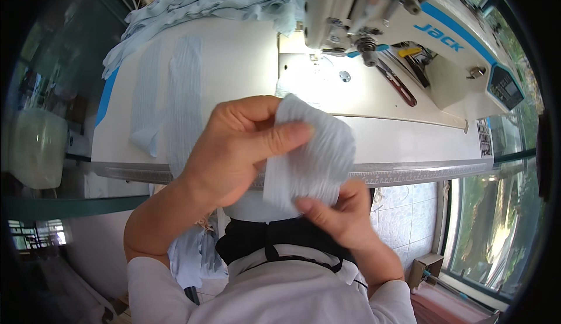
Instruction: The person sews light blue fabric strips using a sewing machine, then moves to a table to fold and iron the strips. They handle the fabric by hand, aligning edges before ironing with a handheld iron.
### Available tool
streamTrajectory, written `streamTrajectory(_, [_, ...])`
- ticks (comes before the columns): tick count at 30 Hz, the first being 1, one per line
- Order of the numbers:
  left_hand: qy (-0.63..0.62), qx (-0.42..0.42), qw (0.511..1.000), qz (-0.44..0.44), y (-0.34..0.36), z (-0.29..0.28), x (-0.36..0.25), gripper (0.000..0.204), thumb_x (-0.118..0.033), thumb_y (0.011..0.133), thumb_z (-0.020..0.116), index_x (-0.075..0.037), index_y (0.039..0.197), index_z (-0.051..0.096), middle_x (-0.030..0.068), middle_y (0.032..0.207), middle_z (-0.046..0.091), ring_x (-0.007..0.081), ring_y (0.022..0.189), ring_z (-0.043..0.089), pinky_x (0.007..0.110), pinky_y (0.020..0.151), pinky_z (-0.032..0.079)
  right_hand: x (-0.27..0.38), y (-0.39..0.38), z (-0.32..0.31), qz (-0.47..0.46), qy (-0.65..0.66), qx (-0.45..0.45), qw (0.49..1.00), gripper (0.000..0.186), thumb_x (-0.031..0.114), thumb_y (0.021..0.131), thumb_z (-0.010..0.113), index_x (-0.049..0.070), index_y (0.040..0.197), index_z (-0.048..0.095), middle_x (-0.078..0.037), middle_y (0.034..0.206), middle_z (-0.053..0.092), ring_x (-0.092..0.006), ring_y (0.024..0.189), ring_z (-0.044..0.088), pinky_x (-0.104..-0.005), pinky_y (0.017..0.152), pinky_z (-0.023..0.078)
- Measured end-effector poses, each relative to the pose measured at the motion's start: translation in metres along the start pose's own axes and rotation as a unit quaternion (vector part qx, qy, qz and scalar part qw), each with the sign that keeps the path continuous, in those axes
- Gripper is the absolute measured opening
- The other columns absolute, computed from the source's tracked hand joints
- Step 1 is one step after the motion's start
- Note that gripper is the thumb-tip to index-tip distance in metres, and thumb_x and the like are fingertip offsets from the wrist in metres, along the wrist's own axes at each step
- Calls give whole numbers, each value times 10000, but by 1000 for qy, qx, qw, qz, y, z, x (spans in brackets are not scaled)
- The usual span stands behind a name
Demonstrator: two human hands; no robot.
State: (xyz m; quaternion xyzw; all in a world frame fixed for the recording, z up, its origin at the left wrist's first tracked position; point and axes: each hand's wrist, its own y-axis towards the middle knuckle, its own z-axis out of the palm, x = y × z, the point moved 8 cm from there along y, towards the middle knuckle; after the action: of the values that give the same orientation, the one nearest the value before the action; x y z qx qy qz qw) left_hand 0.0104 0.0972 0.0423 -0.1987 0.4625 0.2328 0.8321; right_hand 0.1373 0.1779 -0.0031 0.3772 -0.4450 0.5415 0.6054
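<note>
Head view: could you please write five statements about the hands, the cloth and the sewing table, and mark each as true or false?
1. The left hand and the right hand both hold one light blue cloth piece. True.
2. The dark red tool lies left of the needle area. False: it lies to the right, under the arm of the sewing machine.
3. A ruler strip runs along the table's near edge. True.
4. The ruffled cloth pile is bright red. False: it is light blue.
5. The needle area is brightly lit. True.
</note>
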Motion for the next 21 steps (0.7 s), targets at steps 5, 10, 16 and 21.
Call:
streamTrajectory(5, [203,-32,979,-10,27,-23,0,140,-14,900,697,48,1025,684,62,950,720,95,819,658,247,732,527,-39,-23,7,51,19,-59,997,182,65,974,685,-29,1129,696,9,883,688,-33,801,556,-228,695,480])
streamTrajectory(10, [384,-56,922,1,75,-36,-11,151,23,891,675,17,1042,678,20,923,694,69,809,622,227,737,497,-15,-15,-6,-122,-260,-176,942,527,26,902,725,-48,1384,524,-122,779,643,-127,624,582,-267,613,486])
streamTrajectory(16, [579,-59,797,161,118,-43,-22,53,24,888,669,31,937,649,33,817,666,75,731,594,236,688,483,19,18,1,-169,-392,-129,895,594,-79,846,653,-43,1411,470,-207,989,637,-369,790,646,-392,675,531])
streamTrajectory(21, [592,-69,788,154,95,-28,-10,129,52,880,660,0,997,641,38,794,630,80,692,545,241,647,455,17,11,-3,-208,-375,-141,892,400,-130,801,651,-55,1194,645,-134,780,600,-212,573,507,-300,525,429])
